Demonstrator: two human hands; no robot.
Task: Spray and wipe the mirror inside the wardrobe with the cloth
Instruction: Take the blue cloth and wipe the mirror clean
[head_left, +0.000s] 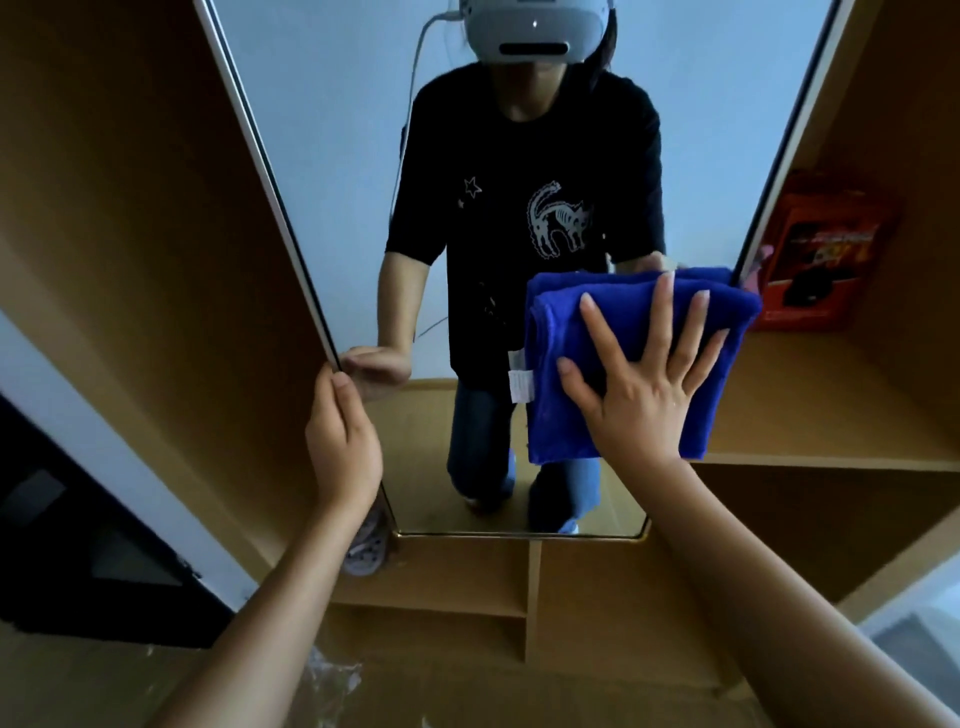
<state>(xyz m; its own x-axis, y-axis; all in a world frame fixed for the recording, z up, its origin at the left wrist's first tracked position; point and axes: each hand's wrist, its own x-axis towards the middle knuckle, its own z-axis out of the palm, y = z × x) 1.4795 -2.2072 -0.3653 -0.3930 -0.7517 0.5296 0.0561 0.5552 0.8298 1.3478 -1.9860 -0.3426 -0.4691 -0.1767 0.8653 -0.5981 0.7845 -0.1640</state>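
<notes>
Blue cloth (618, 374) under her flat, spread right hand (644, 384); left hand (340, 441) pinches the mirror (363, 156) edge, which might swing away.

— Cloth (639, 332): deep royal blue all over, plain, with a small white label (521, 385) at the left edge.
— Wardrobe (130, 218): light tan wood tone, plain on panels and shelves alike.
— Mirror (337, 156) frame: pale silver-white down the sides, brassy gold along the bottom corners.
— In the reflection: black T-shirt (524, 171) with a white skeleton-cat print and a small white star outline; blue jeans (478, 441); pale grey headset (535, 31); light blue-grey wall behind.
— On the right-hand shelf: red packet (826, 254) with dark patches and yellowish lettering, too blurred to read.
— Far left: black panel with a white strip beside.
</notes>
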